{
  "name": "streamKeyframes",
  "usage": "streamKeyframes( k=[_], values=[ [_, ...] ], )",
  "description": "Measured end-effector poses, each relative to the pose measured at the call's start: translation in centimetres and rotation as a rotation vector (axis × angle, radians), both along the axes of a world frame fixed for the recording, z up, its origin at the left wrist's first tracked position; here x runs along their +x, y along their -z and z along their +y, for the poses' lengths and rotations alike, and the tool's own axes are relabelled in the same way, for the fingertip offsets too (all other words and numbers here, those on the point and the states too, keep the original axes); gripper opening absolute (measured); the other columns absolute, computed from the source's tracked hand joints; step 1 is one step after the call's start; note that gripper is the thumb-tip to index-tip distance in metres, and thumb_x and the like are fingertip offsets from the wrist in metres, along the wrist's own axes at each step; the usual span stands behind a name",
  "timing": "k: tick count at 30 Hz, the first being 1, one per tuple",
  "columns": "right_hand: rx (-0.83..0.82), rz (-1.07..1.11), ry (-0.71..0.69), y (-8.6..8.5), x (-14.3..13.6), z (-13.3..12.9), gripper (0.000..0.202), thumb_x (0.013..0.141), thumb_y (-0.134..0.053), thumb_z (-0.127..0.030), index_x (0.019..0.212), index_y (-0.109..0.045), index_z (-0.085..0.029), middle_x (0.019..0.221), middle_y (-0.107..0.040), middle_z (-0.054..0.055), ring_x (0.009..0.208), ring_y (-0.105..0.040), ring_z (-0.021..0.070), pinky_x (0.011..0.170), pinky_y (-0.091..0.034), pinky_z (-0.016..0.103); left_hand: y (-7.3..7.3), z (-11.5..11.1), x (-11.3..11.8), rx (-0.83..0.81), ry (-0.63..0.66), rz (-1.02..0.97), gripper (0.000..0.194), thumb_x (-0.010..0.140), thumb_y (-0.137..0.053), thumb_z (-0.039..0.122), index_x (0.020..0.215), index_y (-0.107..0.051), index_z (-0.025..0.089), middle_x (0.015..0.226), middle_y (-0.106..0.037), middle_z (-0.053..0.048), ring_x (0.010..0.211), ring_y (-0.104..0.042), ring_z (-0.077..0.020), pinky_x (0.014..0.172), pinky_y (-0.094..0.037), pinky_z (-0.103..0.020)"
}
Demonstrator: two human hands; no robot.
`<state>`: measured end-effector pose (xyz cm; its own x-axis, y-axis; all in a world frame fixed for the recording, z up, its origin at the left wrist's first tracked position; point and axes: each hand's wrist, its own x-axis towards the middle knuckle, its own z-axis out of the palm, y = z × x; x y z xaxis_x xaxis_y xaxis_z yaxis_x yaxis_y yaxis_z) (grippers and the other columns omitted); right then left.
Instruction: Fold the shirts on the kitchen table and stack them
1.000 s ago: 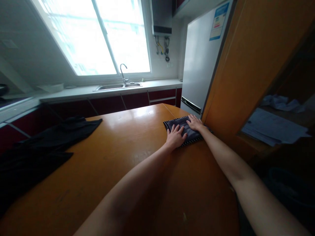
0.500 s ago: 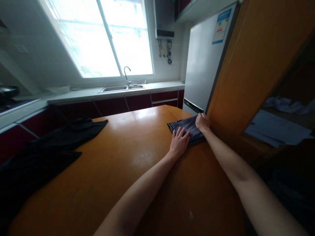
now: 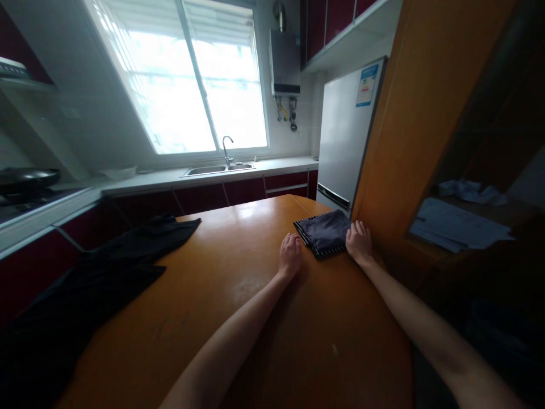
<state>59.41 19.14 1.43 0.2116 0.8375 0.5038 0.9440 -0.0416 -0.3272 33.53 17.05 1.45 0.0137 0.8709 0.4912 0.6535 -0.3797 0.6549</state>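
Wooden counter (image 3: 238,267) bears the folded dark cloth (image 3: 327,230), set between the left hand (image 3: 290,254) and right hand (image 3: 359,241), probably to keep its edges square. The left, loosely curled, is just beside it; the right, fingers bent, seems to touch its edge; both grips are unclear.

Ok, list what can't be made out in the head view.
Folded cloth, right edge: head view, partly covered by the right hand.
Dark garment, left end: head view, cut off by the picture's left edge and lost in shadow.
Pan, left side: head view, cut off by the left edge.
Sticker, print: head view, too small to read.
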Motion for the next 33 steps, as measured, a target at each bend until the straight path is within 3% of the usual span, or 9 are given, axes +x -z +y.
streamKeyframes(
  k=[5,9,13,17,21,27,30,33],
  values=[
    [0.009,-0.069,-0.365,0.9,-6.0,-4.0,0.052,0.1,-0.036,-0.031,0.146,-0.05,-0.011,0.154,-0.046,0.018,0.147,-0.034,0.0287,0.12,-0.023,0.05,0.1,-2.0,-5.2,-0.024,-0.054,0.006,0.031,0.101,-0.035,0.023,0.111,-0.065,0.018,0.125,-0.066,-0.012,0.136,-0.05,-0.0228,0.114,-0.037,-0.04],
    [0.035,-0.07,-0.498,1.1,-11.7,-7.7,0.054,0.101,-0.035,-0.031,0.145,-0.05,-0.005,0.155,-0.043,0.021,0.148,-0.032,0.0287,0.122,-0.02,0.049,0.3,-4.9,-9.7,-0.017,-0.049,0.034,0.032,0.1,-0.035,0.026,0.114,-0.064,0.019,0.128,-0.065,-0.011,0.135,-0.051,-0.022,0.113,-0.039,-0.039],
    [-0.023,-0.062,-0.704,0.9,-17.0,-11.0,0.052,0.101,-0.037,-0.032,0.144,-0.053,-0.009,0.156,-0.043,0.017,0.149,-0.032,0.0265,0.122,-0.022,0.045,0.3,-8.4,-14.4,-0.033,-0.051,0.069,0.032,0.097,-0.039,0.028,0.114,-0.065,0.02,0.125,-0.067,-0.01,0.125,-0.059,-0.0234,0.108,-0.044,-0.04],
    [-0.119,-0.007,-0.785,0.8,-21.3,-12.3,0.051,0.098,-0.043,-0.033,0.144,-0.053,-0.011,0.156,-0.042,0.017,0.148,-0.033,0.0273,0.12,-0.026,0.046,0.1,-11.8,-18.3,-0.086,-0.099,0.148,0.031,0.092,-0.044,0.027,0.115,-0.065,0.022,0.128,-0.067,-0.009,0.127,-0.058,-0.0253,0.11,-0.043,-0.043],
    [-0.194,0.003,-0.768,0.6,-24.4,-12.4,0.047,0.096,-0.047,-0.032,0.137,-0.059,-0.011,0.154,-0.045,0.019,0.146,-0.037,0.0301,0.118,-0.028,0.048,-0.2,-14.2,-20.7,-0.098,-0.106,0.218,0.032,0.089,-0.047,0.024,0.114,-0.066,0.022,0.124,-0.068,-0.01,0.123,-0.059,-0.0267,0.11,-0.043,-0.044],
    [-0.138,0.054,-0.756,-0.2,-25.0,-11.2,0.037,0.092,-0.05,-0.023,0.125,-0.066,-0.016,0.139,-0.061,0.014,0.128,-0.055,0.0254,0.11,-0.039,0.037,-0.7,-15.6,-21.4,-0.088,-0.044,0.281,0.03,0.093,-0.043,0.025,0.112,-0.066,0.02,0.117,-0.068,-0.01,0.112,-0.062,-0.0249,0.104,-0.047,-0.04],
    [-0.076,0.092,-0.663,-1.6,-22.2,-9.3,0.039,0.095,-0.044,-0.02,0.129,-0.063,-0.018,0.132,-0.064,0.013,0.124,-0.055,0.0262,0.109,-0.038,0.039,-0.9,-15.5,-21.3,-0.094,-0.023,0.293,0.029,0.095,-0.043,0.027,0.113,-0.066,0.022,0.12,-0.067,-0.009,0.115,-0.061,-0.0245,0.105,-0.046,-0.038],
    [0.017,0.083,-0.423,-2.9,-17.7,-6.8,0.038,0.095,-0.045,-0.02,0.127,-0.063,-0.018,0.131,-0.064,0.015,0.125,-0.052,0.0287,0.11,-0.034,0.041,-0.7,-15.4,-21.3,-0.094,-0.007,0.302,0.03,0.097,-0.043,0.031,0.112,-0.066,0.022,0.121,-0.067,-0.009,0.116,-0.06,-0.0244,0.105,-0.046,-0.037]
  ],
)
